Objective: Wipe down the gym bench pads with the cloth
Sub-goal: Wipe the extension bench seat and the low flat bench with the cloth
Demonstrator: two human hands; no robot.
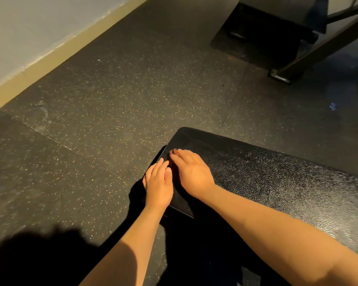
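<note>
Now left hand (158,183), right hand (191,174) flat, fingers straight, atop dark cloth (181,201) at bench pad (277,178) end.

The black bench pad (277,178) stands on speckled floor (112,100); on it, a dark sheet (181,201) lies beneath the left hand (158,182) and right hand (191,172).
</note>
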